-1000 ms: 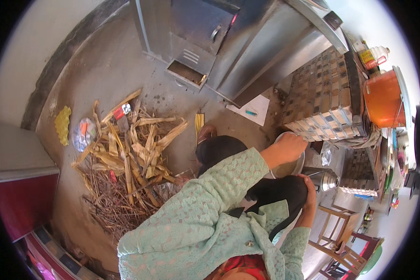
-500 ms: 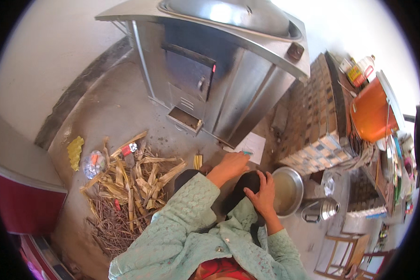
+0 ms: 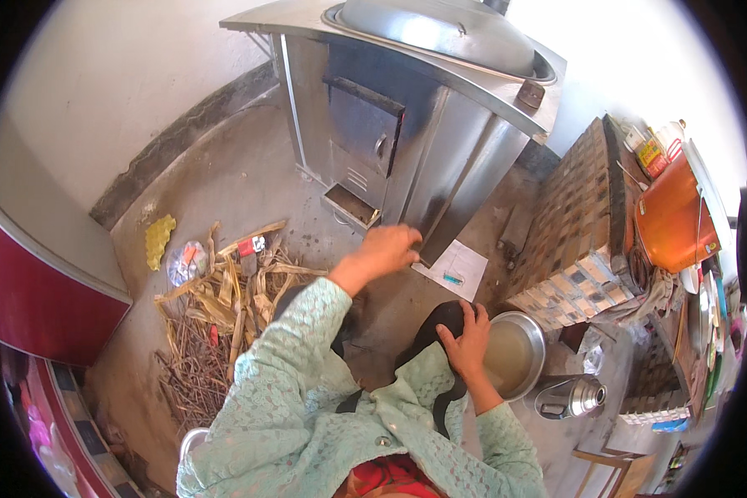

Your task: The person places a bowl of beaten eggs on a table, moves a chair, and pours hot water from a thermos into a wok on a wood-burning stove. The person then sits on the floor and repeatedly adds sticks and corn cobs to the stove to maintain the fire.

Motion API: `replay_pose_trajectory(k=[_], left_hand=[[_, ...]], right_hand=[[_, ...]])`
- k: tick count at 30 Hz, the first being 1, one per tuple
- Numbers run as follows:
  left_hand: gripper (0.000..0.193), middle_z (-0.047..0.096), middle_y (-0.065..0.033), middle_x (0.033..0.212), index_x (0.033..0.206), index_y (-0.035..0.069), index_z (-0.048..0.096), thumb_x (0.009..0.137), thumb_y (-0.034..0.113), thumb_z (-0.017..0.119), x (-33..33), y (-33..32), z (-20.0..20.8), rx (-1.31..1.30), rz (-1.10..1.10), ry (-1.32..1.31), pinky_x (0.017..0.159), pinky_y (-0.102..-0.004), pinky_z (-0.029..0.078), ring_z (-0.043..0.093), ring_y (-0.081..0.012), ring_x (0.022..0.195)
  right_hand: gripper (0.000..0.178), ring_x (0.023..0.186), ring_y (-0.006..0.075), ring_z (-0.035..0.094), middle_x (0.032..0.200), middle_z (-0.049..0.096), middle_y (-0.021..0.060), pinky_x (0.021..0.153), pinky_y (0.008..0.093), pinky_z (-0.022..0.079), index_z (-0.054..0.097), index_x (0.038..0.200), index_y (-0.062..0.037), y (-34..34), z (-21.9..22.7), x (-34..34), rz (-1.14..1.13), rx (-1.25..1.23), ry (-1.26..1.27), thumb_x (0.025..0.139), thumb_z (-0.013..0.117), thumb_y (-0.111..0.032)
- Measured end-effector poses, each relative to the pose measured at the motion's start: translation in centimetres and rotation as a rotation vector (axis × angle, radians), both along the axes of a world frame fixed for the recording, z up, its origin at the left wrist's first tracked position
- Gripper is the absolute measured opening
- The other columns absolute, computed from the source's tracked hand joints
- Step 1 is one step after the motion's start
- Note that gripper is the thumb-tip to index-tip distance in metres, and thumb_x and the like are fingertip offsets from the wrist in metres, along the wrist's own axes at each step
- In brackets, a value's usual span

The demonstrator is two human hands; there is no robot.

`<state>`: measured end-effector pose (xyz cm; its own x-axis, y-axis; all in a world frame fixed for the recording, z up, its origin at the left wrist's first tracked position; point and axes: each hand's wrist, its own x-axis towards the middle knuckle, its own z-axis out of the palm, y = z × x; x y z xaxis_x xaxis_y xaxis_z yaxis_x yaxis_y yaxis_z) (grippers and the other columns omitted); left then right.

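My left hand [image 3: 383, 252] is raised before the metal stove [image 3: 473, 153], palm down with loosely bent fingers, and nothing shows in it. Below and right of it a teal lighter [image 3: 453, 280] lies on a white sheet of paper [image 3: 471, 264] on the floor. My right hand [image 3: 469, 344] rests spread on my right knee, holding nothing. Close to its right stands a metal basin [image 3: 536, 332] with cloudy liquid. On the stove's front are a closed door [image 3: 361, 124] and a pulled-out ash drawer [image 3: 349, 209].
Dry husks and twigs [image 3: 224, 311] lie heaped at left, beside a plastic bag [image 3: 187, 261] and a yellow wrapper [image 3: 158, 239]. A metal flask [image 3: 569, 397] is near the basin. At right, an orange pot [image 3: 676, 217] stands on a tiled counter [image 3: 568, 224]; a red cabinet [image 3: 50, 295] is far left.
My left hand has let go of the lighter, which now lies on the paper, and has moved left and up. The view has shifted; my right hand stays on the knee.
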<state>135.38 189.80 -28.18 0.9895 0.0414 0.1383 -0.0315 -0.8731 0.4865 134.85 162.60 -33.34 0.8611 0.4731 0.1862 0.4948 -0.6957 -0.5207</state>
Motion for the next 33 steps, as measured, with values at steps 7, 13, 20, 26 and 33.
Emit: replay_pose_trajectory(k=[7, 13, 20, 26, 33], left_hand=[[0.025, 0.066, -0.0144, 0.087, 0.097, 0.011, 0.064, 0.076, 0.025, 0.065, 2.8, 8.4, 0.2, -0.176, 0.462, -0.207, 0.074, -0.043, 0.049, 0.062, -0.034, 0.085], [0.028, 0.066, -0.0163, 0.089, 0.102, 0.011, 0.062, 0.077, 0.023, 0.066, 7.7, 12.5, -1.7, -0.29, 0.732, -0.334, 0.074, -0.044, 0.049, 0.062, -0.035, 0.084], [0.025, 0.065, -0.0144, 0.091, 0.098, 0.009, 0.062, 0.077, 0.023, 0.066, 11.2, 12.4, -2.8, -0.32, 0.72, -0.446, 0.071, -0.044, 0.049, 0.062, -0.0341, 0.084], [0.021, 0.066, -0.0137, 0.084, 0.091, 0.008, 0.064, 0.077, 0.023, 0.067, 11.0, 13.8, -2.9, -0.292, 0.673, -0.421, 0.068, -0.0441, 0.049, 0.062, -0.0339, 0.08], [0.019, 0.066, -0.0151, 0.081, 0.087, 0.008, 0.066, 0.074, 0.02, 0.069, 6.9, 15.9, -2.6, -0.345, 0.699, -0.352, 0.071, -0.0416, 0.05, 0.063, -0.0331, 0.08]], right_hand=[[0.064, 0.117, 0.0418, 0.037, 0.13, 0.036, 0.0246, 0.097, 0.0477, 0.031, 0.046, 0.127, -0.0115, 0.5, -0.1, 0.1, 0.047, 0.012, -0.011, 0.072, 0.069, -0.036], [0.062, 0.118, 0.0404, 0.038, 0.129, 0.038, 0.0252, 0.1, 0.0436, 0.031, 0.047, 0.124, -0.0075, 1.7, 0.2, 0.0, 0.067, -0.021, 0.0, 0.071, 0.071, -0.03], [0.063, 0.117, 0.041, 0.038, 0.129, 0.037, 0.0257, 0.1, 0.0443, 0.031, 0.046, 0.124, -0.0071, 1.7, -0.2, 0.4, 0.099, -0.032, 0.029, 0.072, 0.07, -0.031], [0.063, 0.119, 0.0388, 0.038, 0.13, 0.035, 0.0241, 0.101, 0.0422, 0.03, 0.046, 0.125, -0.0064, 2.2, -0.1, 0.4, 0.094, -0.017, 0.078, 0.071, 0.071, -0.029], [0.062, 0.12, 0.0367, 0.037, 0.131, 0.035, 0.0223, 0.101, 0.0405, 0.03, 0.045, 0.126, -0.0057, 1.9, -0.7, 0.4, 0.107, 0.014, 0.094, 0.073, 0.071, -0.026]])
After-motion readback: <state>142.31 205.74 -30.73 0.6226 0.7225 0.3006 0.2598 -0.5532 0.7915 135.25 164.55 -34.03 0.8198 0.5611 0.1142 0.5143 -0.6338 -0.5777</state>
